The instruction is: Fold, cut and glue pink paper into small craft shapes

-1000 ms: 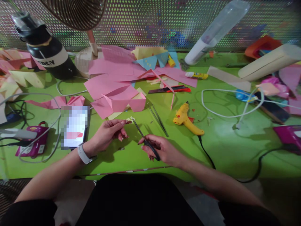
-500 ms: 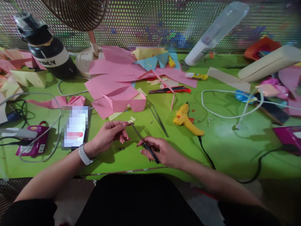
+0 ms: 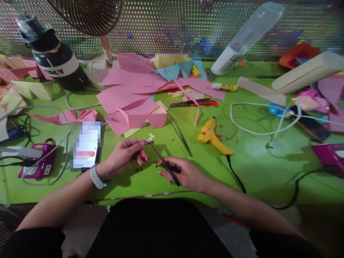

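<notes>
On the green tabletop (image 3: 255, 168), left of the yellow glue gun (image 3: 212, 135), the right hand (image 3: 185, 173) grips black scissors (image 3: 163, 162) whose tips meet a tiny pale paper scrap (image 3: 151, 137) pinched by the left hand (image 3: 125, 153).

Green table (image 3: 258, 168) before a perforated metal screen (image 3: 166, 25), under dim light.

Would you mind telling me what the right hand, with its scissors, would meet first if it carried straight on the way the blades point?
The right hand aims the scissors up-left; their tip already reaches the small pale paper scrap pinched by the left hand. Beyond it probably lie the folded pink sheets, though depth is unclear.
</notes>
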Demonstrator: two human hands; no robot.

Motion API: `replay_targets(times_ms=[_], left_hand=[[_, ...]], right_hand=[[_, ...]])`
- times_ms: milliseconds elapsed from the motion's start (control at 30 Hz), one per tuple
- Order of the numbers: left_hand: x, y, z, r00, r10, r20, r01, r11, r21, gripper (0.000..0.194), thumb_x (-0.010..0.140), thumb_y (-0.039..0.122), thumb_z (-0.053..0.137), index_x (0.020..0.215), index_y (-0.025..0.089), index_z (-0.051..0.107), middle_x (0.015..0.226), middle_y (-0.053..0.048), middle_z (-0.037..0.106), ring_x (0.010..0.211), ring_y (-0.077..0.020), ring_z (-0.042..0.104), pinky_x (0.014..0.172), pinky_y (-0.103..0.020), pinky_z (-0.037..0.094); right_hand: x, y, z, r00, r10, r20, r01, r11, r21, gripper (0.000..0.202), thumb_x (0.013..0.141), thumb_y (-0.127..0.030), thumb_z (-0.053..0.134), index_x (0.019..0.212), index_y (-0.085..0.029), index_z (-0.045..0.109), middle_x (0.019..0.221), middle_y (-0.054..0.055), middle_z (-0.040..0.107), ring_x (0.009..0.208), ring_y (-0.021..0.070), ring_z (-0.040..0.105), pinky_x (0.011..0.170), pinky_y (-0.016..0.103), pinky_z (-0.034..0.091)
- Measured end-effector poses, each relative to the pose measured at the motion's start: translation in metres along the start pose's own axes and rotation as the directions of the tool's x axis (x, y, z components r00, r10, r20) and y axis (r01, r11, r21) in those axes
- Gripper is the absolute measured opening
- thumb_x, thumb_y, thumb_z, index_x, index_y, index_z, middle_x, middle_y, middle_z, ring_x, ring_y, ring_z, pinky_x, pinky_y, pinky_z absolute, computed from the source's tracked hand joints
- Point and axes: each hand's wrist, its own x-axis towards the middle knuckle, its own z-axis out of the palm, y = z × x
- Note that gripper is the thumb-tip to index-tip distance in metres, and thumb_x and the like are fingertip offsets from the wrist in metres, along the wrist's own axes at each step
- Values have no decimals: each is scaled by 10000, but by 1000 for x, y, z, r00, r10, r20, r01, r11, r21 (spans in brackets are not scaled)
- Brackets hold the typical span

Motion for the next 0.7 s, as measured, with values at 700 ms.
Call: replay_targets(times_ms=[700], left_hand=[[-1,2,1,1000,16,-24,-19,991,-130,259,896,221,642,1142,142,641,811,-33,729,666,-107,698,670,-222,584]], right_hand=[[-1,7,-5,1000,5,-31,-4,999,53,353,796,-455,713,1002,-189,604,652,-47,536,560,99,529,538,248,461]])
